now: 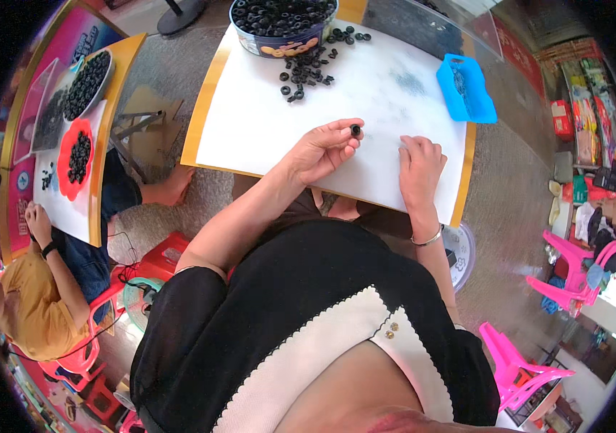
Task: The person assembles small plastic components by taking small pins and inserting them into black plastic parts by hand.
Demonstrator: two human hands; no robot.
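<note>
A small black rubber ring (355, 130) sits pinched between the thumb and fingertips of the left hand (324, 149), raised just above the white sheet (265, 119) that covers the bench (207, 86). The fingers of this hand are curled tightly inward, closed on the ring; the ring's hole faces the camera.

The right hand (419, 167) rests palm-down on the white sheet, just beside the left hand and near the front edge of the bench. Its fingers are bent and pressed to the sheet — whether anything lies under them cannot be told. A thin silver bracelet (427, 237) circles the right wrist.

Farther back on the sheet, a loose scatter of black rings (308, 72) lies in front of a round blue tin (283, 43), which is filled with more rings of the same kind. A blue plastic tray (465, 88) sits at the right rear corner of the sheet, well apart from both hands, with dark small parts inside.

To the left, a second bench (117, 65) carries a red dish (73, 155) and a pale bowl (88, 83), both holding black rings. Another person in a yellow shirt (30, 310) sits there, one hand (37, 220) on that bench's white sheet. Pink plastic chairs (575, 267) stand at the right — on the floor, well clear of the work.
</note>
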